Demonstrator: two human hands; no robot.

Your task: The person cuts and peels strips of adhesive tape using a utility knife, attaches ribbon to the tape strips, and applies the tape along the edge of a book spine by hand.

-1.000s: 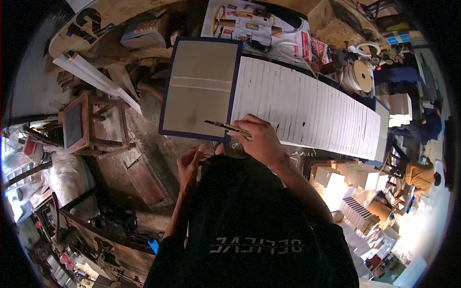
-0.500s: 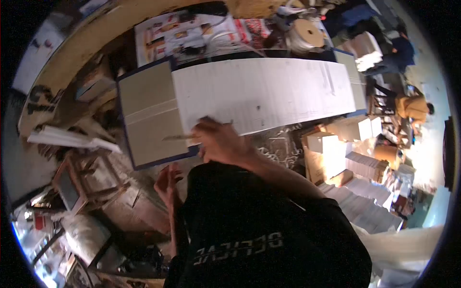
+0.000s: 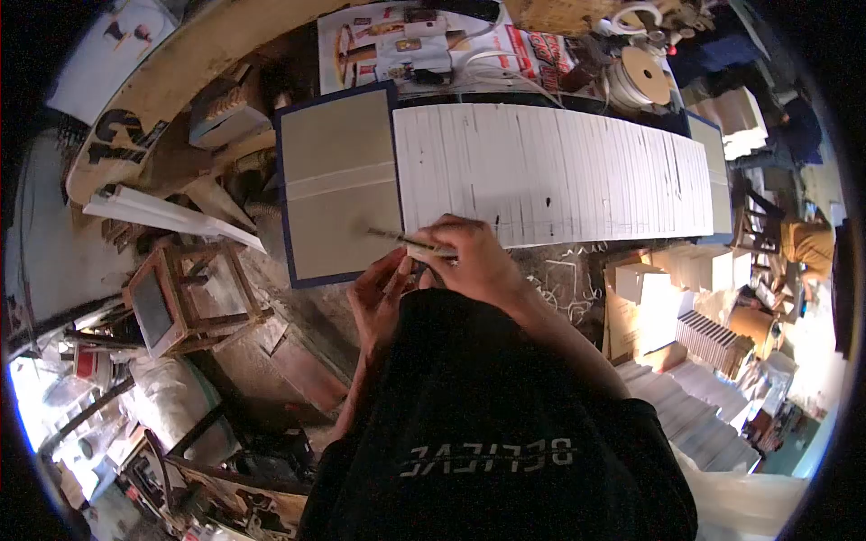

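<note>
My right hand [image 3: 465, 254] is closed around a slim stick-like tool [image 3: 390, 235]. The tool points left over a grey board with dark blue edges [image 3: 338, 212], its far end blurred. Just below, my left hand [image 3: 379, 293] has its fingers drawn together at the right hand's fingertips; what they pinch, if anything, is too small to make out. Both hands are close to the board's lower right corner. Right of the board runs a long row of tightly packed white paper blocks [image 3: 550, 171], with thin dark lines between them and a few dark spots.
A second blue-edged board [image 3: 711, 167] stands at the row's right end. Behind lie a printed sheet [image 3: 406, 54] and a spool [image 3: 639, 77]. A wooden stool [image 3: 194, 298] is at left. Paper stacks [image 3: 690, 406] fill the right, where a person in tan [image 3: 806, 248] sits.
My left hand has risen to meet my right hand, and its fingers have drawn together. The right hand still grips the tool. The whole view has shifted, placing the row farther right.
</note>
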